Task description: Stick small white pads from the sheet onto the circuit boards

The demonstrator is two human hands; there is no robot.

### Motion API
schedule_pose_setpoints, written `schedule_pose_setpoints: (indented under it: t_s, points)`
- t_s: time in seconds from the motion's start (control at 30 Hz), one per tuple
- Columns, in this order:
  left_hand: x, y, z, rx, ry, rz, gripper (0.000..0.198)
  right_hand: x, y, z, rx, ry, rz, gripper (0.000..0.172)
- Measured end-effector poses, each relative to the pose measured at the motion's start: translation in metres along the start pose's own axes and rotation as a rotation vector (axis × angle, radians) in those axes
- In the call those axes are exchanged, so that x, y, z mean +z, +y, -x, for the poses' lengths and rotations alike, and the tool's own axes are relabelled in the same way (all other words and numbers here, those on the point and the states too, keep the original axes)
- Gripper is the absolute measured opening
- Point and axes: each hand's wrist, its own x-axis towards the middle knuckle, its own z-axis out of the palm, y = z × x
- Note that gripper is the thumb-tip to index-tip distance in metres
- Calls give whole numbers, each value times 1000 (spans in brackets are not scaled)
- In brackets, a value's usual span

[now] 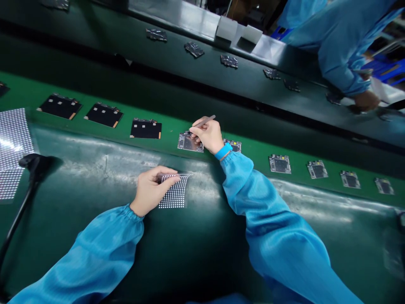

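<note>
Benchtop (pixel 177 257) beside circuit boards (pixel 280 164) on green strip (pixel 171 131), blue-sleeved co-worker (pixel 335 50) beyond

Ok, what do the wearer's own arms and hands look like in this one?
The left hand and right hand are ungloved. The left sleeve and right sleeve are loose, bright blue and slightly shiny, with no markings that I can see. The left cuff is gathered; a blue band circles the right wrist.
</note>
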Motion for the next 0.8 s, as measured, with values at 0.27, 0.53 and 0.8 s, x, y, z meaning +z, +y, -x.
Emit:
schedule_pose_setpoints:
  t_s: [0.27, 0.53, 0.8]
  points:
    - [-1, 0, 0, -4, -2, -11, 9, -11, 6, 6, -59, -21, -21, 22]
    - [1, -3, 0, -20, -32, 19, 9, 0, -20, 9, -362, -89, 215, 30]
    - [1, -4, 0, -23, -41, 24, 10, 46, -10, -5, -612, -325, 814, 35]
